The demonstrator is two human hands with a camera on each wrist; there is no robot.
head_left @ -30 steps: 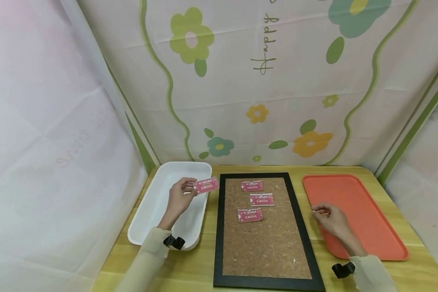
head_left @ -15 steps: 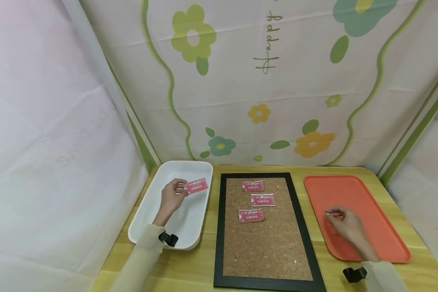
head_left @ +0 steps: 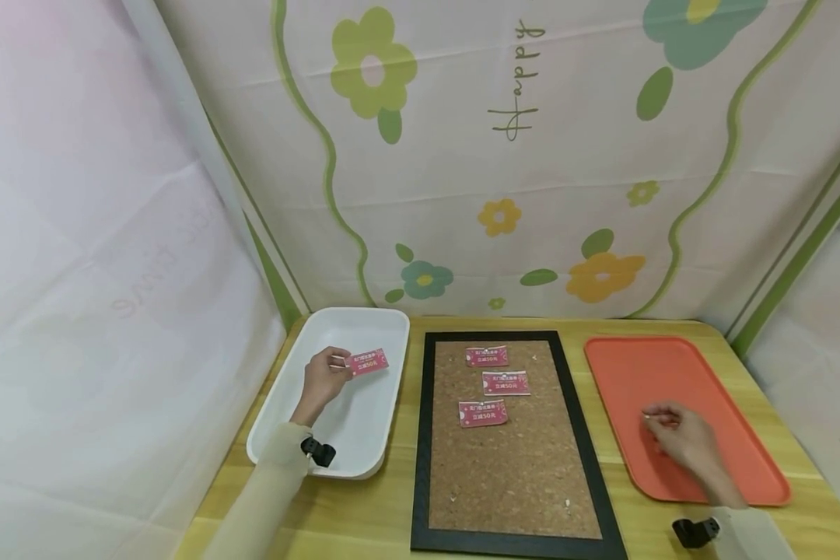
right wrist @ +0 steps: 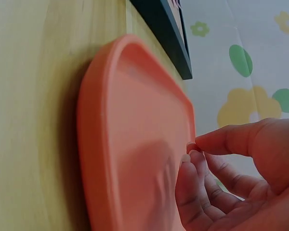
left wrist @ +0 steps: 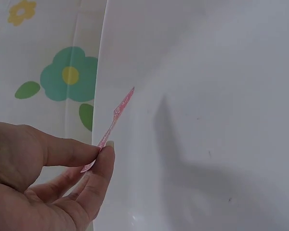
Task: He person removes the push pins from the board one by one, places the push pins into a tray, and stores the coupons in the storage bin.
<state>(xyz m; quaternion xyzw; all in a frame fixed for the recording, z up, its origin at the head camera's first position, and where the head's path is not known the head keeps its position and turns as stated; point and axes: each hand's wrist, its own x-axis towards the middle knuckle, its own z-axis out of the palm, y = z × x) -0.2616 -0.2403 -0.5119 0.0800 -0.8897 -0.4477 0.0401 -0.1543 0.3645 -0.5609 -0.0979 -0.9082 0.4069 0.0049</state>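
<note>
My left hand (head_left: 325, 377) pinches a pink coupon (head_left: 367, 362) between thumb and fingers, above the white bin (head_left: 262, 420). In the left wrist view the coupon (left wrist: 116, 115) appears nearly edge-on. Over the orange-red tray (head_left: 672, 362), my right hand (head_left: 682, 439) has its thumb and fingertips drawn together, with a small pale object at the tips. That object is mostly hidden by the fingers, and its kind cannot be made out. Between the hands lies a black-framed cork board (head_left: 504, 467) bearing three pink coupons, one of them the middle coupon (head_left: 505, 383).
The wooden table (head_left: 364, 521) carries the bin at left, the board in the centre and the tray at right. A few small pale spots dot the cork. A printed curtain (head_left: 434, 155) with flowers rises behind the table, and white cloth hangs at both sides.
My left hand has moved left with the coupon, bringing it fully over the bin. My right hand has moved right, from the tray's left edge to over its middle.
</note>
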